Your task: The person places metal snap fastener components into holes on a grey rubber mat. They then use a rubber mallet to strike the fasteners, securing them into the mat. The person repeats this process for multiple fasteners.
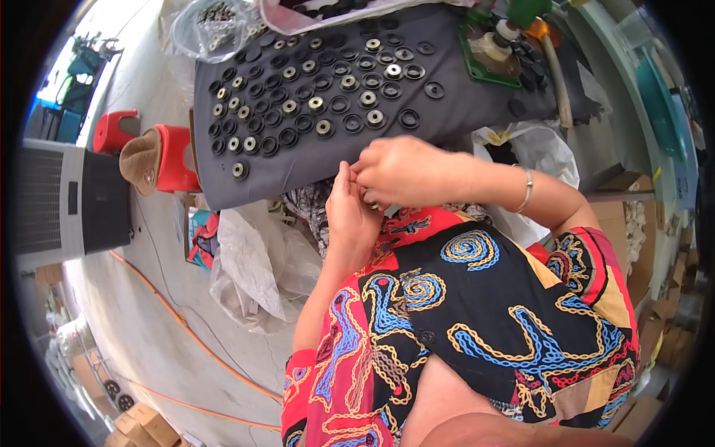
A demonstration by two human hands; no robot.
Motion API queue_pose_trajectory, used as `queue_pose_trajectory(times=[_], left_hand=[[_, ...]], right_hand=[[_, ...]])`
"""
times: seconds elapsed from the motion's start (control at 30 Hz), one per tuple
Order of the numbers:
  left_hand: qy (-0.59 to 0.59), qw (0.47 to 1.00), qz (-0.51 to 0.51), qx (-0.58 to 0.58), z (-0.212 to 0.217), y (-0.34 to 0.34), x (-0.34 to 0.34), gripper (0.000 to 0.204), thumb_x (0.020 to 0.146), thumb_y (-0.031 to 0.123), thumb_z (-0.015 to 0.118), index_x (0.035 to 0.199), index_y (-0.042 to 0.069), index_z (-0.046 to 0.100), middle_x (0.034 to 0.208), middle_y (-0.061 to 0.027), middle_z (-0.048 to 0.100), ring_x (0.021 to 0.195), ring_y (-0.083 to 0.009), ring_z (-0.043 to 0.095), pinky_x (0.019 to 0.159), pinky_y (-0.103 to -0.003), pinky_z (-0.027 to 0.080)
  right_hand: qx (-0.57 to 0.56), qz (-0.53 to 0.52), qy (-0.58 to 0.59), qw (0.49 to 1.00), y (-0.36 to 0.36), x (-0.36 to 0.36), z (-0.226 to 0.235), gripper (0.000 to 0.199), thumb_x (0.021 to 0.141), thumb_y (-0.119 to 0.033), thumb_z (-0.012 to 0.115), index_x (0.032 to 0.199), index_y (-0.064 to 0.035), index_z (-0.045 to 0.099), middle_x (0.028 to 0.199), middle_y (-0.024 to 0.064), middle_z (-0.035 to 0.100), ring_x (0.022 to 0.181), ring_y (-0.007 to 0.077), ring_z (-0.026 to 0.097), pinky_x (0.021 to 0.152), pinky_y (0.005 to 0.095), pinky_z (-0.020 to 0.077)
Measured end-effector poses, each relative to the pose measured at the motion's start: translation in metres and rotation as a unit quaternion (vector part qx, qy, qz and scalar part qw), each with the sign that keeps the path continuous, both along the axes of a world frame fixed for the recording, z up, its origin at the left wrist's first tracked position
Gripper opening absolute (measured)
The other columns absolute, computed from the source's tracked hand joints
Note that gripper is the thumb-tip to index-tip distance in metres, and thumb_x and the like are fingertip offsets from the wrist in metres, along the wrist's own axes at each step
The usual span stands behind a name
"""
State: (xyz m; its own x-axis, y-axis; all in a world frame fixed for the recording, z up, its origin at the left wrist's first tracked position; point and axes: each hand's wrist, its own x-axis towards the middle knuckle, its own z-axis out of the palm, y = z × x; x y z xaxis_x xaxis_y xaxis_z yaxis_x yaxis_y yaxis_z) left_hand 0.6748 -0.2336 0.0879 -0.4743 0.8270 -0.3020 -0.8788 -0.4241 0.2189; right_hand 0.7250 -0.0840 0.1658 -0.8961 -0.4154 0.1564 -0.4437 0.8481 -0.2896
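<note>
My left hand (351,220) is cupped with its fingers curled up, just off the near edge of the cloth-covered table (290,179). Over its palm, my right hand (406,170) reaches in with its fingers pinched together. A small shiny bit shows between the hands, too little to name; whatever else they hold is hidden. Beyond them, many round black discs (409,118) lie in loose rows on the dark cloth. Silvery metal rings (375,118) sit in some of these discs, while others are bare.
A clear bag of small metal parts (216,26) and a white tray of black pieces (335,10) stand at the back. Farther right are a green hand press (488,56) and a hammer (555,74). Plastic bags (257,261) hang near my lap; red stools (176,160) stand left.
</note>
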Motion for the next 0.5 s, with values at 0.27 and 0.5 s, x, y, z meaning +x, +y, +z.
queue_pose_trajectory(times=[0.27, 0.5], left_hand=[[0.035, 0.986, 0.021, -0.160, 0.029, 0.014, 0.014, 0.044, 0.103, 0.032, 0.028, 0.110, 0.000, 0.056, 0.105, -0.0121, 0.063, 0.100, -0.0223, 0.060, 0.090, -0.037, 0.047], [0.071, 0.995, -0.004, -0.072, 0.013, 0.003, 0.002, 0.044, 0.102, 0.035, 0.031, 0.109, 0.000, 0.055, 0.099, -0.0134, 0.062, 0.089, -0.0254, 0.062, 0.063, -0.032, 0.047]], right_hand=[[-0.007, -0.034, -0.075, 0.997, -0.015, 0.014, -0.004, 0.020, 0.072, -0.009, 0.060, 0.086, 0.0039, 0.065, 0.095, 0.0177, 0.063, 0.097, 0.0304, 0.061, 0.081, 0.0371, 0.0524], [-0.151, -0.082, 0.040, 0.984, 0.010, 0.014, -0.004, 0.020, 0.069, -0.009, 0.066, 0.088, -0.0027, 0.065, 0.081, 0.0124, 0.062, 0.077, 0.0295, 0.062, 0.068, 0.0383, 0.0526]])
